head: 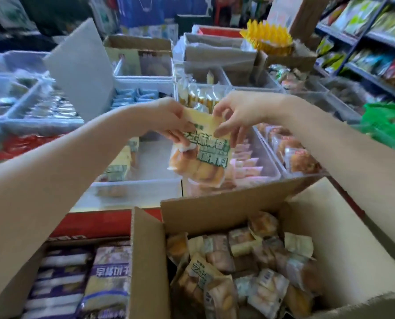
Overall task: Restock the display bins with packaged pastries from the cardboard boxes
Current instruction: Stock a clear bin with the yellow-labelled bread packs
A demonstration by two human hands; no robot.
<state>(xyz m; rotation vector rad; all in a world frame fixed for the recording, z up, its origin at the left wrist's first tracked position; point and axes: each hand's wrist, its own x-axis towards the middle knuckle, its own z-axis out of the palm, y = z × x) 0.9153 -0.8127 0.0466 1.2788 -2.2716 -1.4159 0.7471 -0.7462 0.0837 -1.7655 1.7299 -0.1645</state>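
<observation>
Left hand: the left hand point(168, 118) pinched the top left of a pastry packet point(201, 153), fingers curled on it.
Right hand: the right hand point(235, 116) pinched its top right corner.
Packet: hung upright above a clear bin point(136, 183).
Box: an open cardboard box point(214, 215) below held more packets.

Both forearms were bare, with no sleeve reaching into the picture. The left hand point(168, 118) and the right hand point(235, 116) wore no gloves. The fingers were slim, and the nails were short and unpainted.
</observation>
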